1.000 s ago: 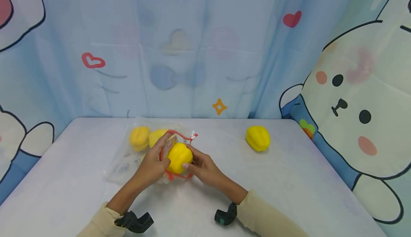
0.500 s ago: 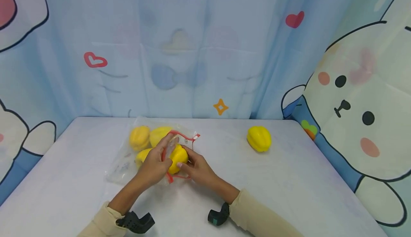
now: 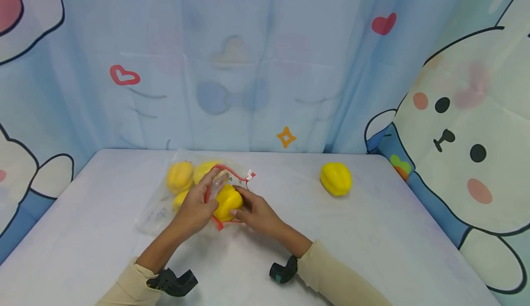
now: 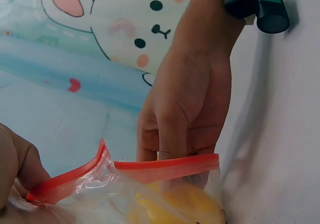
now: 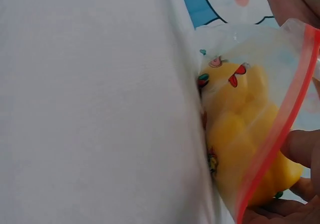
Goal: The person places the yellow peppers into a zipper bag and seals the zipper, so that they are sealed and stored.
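My right hand (image 3: pixel 258 214) grips a yellow bell pepper (image 3: pixel 228 203) at the mouth of a clear zip bag (image 3: pixel 155 216). In the left wrist view, its fingers reach past the red zip edge (image 4: pixel 165 168), and the pepper (image 4: pixel 172 204) shows through the plastic. With thumb and fingers, my left hand (image 3: pixel 194 210) pinches the bag's rim and holds the mouth apart. Several more yellow peppers (image 3: pixel 180 177) lie inside the bag, partly covered by the left hand. The right wrist view shows peppers (image 5: pixel 230 139) pressed together behind printed plastic.
Another yellow bell pepper (image 3: pixel 336 179) lies alone at the back right of the white table (image 3: pixel 372 232). A blue cartoon curtain (image 3: pixel 256 89) hangs behind the table's far edge. Dark wrist cameras (image 3: pixel 174 283) are strapped to both wrists.
My right hand has moved left with the pepper, which now sits farther within the bag's mouth. The left hand stays on the rim, shifting only slightly.
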Tool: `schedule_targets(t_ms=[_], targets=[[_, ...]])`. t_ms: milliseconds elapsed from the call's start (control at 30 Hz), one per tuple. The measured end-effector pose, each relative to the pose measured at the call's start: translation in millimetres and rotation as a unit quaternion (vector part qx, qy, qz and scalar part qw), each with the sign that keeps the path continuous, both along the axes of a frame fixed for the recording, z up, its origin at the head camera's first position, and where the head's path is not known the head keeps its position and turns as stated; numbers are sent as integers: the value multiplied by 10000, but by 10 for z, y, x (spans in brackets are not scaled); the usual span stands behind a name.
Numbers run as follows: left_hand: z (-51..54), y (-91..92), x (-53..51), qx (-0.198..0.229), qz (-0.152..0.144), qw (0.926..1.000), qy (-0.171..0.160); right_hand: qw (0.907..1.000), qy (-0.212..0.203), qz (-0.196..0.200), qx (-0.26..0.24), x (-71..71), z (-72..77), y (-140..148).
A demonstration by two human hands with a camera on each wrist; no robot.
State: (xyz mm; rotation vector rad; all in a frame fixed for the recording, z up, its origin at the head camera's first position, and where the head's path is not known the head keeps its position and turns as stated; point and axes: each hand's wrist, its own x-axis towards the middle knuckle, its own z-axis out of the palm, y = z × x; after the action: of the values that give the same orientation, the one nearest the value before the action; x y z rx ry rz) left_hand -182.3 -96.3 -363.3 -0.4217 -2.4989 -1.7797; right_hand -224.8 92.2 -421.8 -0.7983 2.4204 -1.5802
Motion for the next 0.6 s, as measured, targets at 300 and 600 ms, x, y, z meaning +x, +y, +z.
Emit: schedule_targets(t_ms=[300,600], targets=[[39,-36,4,43,137,9999,-37,9997,170,161,-87,121,359,99],[27,-52,-26,12,167,9998,-136,9992,239,-29,323,128,513,268]])
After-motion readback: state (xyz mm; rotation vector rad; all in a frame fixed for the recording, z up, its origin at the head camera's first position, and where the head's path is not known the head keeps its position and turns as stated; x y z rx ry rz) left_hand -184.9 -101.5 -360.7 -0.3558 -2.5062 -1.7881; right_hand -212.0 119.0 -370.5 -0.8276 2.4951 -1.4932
